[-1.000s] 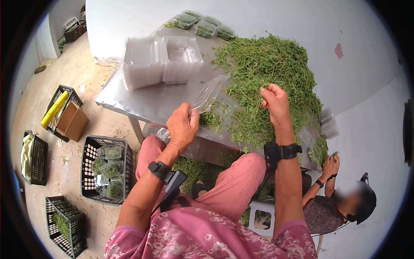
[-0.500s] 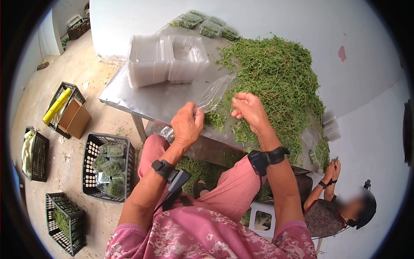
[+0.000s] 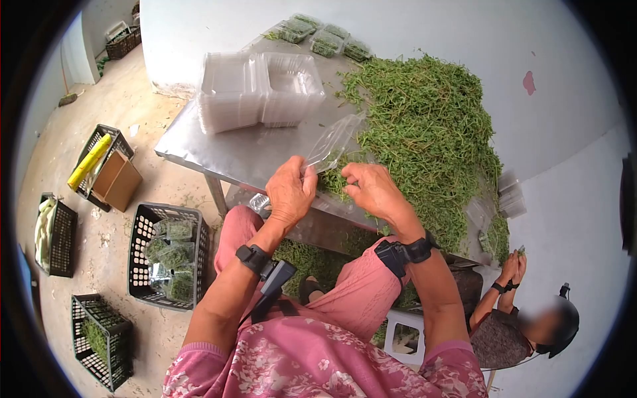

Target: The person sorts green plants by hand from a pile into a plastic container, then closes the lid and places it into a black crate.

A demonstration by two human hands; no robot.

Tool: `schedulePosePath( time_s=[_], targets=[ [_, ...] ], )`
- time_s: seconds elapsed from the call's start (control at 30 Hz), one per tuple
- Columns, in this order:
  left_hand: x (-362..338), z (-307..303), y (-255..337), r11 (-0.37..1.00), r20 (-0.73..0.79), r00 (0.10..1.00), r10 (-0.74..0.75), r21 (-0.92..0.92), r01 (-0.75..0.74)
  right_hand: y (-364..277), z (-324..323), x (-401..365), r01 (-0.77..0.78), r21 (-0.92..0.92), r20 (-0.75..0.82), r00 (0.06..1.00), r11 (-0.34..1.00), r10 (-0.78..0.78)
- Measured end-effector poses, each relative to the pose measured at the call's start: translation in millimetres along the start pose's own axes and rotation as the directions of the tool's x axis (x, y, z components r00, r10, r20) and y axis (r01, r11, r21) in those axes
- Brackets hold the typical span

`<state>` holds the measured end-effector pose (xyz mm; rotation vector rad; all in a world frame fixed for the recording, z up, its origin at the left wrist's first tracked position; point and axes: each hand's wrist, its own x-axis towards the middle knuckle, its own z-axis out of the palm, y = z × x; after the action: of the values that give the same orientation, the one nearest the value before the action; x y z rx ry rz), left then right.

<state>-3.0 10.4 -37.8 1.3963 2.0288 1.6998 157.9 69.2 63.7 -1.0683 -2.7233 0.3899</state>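
My left hand (image 3: 292,192) grips the near left edge of a clear plastic clamshell box (image 3: 338,140), which stands open with its lid tilted up. Some green sprigs (image 3: 334,178) lie at the box's lower part, between my two hands. Close to these sprigs, my right hand (image 3: 377,191) has its fingers curled in a pinch; whatever is in them is too small to make out. Just beyond it spreads a big heap of green leafy stems (image 3: 424,132) on the metal table (image 3: 182,142).
Stacks of clear boxes (image 3: 259,89) stand at the table's left, filled boxes (image 3: 326,43) at its back. A black crate (image 3: 136,278) of packed greens sits on the floor, with several other crates nearby. A co-worker (image 3: 504,331) is at the right, both hands raised.
My right hand has moved left and slightly toward me, from the heap's edge to the sprigs at the box. My left hand stays on the box.
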Motion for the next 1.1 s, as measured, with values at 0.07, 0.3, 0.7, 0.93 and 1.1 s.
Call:
schedulePosePath(
  time_s=[0.07, 0.3, 0.7, 0.93, 1.1],
  targets=[
    [0.3, -0.3, 0.4, 1.0, -0.002, 1.0, -0.003, 0.003, 0.003, -3.1, 2.6, 1.4, 0.029, -0.118, -0.019, 0.999, 0.993, -0.031],
    [0.2, -0.6, -0.3, 1.0, 0.005, 1.0, -0.002, 0.004, 0.002, 3.0, -0.1, 11.2, 0.056, -0.225, -0.125, 0.989, 0.973, -0.086],
    [0.5, -1.2, 1.0, 1.0, 0.01, 1.0, -0.001, 0.002, 0.001, 19.5, 13.8, 37.9, -0.045, -0.293, -0.12, 0.993, 0.955, 0.01],
    [0.1, 0.5, -0.5, 1.0, -0.02, 0.999, 0.031, 0.004, -0.031, 27.8, 1.8, 36.2, 0.032, -0.283, -0.3, 0.946, 0.959, -0.12],
    [0.5, 0.5, -0.4, 1.0, -0.002, 1.0, 0.006, -0.003, -0.006, 17.0, -25.0, 30.5, -0.009, 0.059, -0.221, 0.975, 0.998, 0.022]
  ],
)
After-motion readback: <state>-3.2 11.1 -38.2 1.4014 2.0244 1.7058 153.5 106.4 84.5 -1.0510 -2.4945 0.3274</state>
